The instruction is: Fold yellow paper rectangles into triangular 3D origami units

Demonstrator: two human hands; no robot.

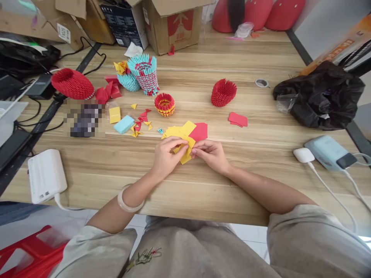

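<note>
Between the fingertips of both hands is a small piece of yellow paper [187, 155], held just above the table. My left hand [169, 155] pinches it from the left, thumb and fingers together. My right hand [211, 154] is closed at its right edge, thumb against fingers. Just behind lie loose yellow paper slips [188, 127] and red paper slips [199, 132], partly overlapping. To the left are folded yellow and red paper triangles [139, 125], a stack of light blue paper [124, 124] and a stack of yellow paper [114, 115].
Further back stand a red-and-yellow folded-paper bowl [164, 105], a blue-and-red paper vase [146, 77] and a red paper vase [223, 92]. Cardboard boxes [176, 29] line the back. A black plastic bag [321, 96] and a blue power bank [329, 152] are right; a white power bank [48, 175] is left.
</note>
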